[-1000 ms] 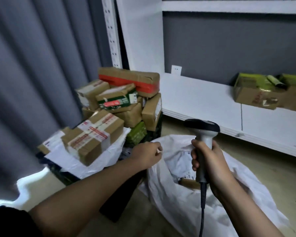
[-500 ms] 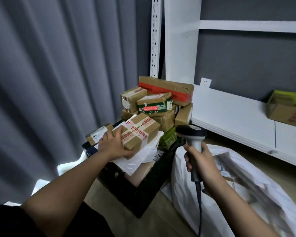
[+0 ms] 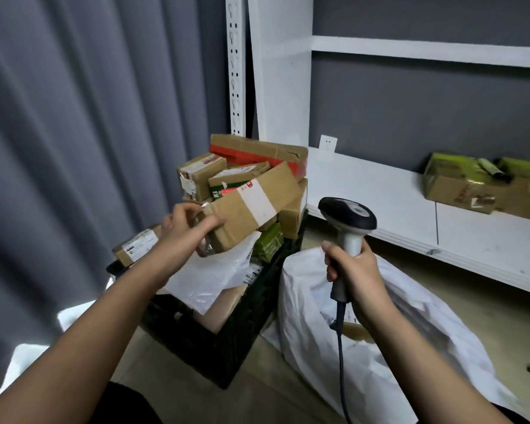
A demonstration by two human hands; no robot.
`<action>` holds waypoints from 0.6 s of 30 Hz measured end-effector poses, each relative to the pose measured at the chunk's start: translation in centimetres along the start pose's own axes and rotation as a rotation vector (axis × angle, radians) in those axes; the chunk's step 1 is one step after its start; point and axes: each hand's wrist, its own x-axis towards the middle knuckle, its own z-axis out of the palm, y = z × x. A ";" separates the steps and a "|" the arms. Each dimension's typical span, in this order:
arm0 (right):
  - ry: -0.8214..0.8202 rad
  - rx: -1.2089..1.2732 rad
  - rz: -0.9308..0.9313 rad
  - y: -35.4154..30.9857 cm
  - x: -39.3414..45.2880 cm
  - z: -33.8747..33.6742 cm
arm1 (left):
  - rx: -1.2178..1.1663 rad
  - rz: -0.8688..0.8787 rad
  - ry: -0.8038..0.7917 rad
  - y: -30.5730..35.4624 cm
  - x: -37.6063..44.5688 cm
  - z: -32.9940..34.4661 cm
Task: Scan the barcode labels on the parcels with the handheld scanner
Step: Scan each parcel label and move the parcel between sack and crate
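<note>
Lifted off the crate (image 3: 214, 347) now, the box (image 3: 251, 209) tilts in his left hand (image 3: 187, 228), gripped by its end. Stiff, probably light cardboard; right hand (image 3: 354, 270) clasps the scanner (image 3: 348, 221)

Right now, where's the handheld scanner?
In the head view, the handheld scanner is right of centre, upright in the right hand, above the white sack and right of the black crate of parcels.
</note>
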 end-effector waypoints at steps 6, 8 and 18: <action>0.075 0.026 -0.073 -1.9 0.0 -3.5 | -0.495 -0.458 -0.417 0.0 -0.6 3.8; 0.085 0.038 -0.111 -2.2 0.1 -4.7 | -0.544 -0.511 -0.524 -0.3 -0.2 4.7; -0.065 0.116 -0.082 -1.8 -0.7 -8.3 | -0.385 -0.548 -0.695 -0.1 -0.3 6.9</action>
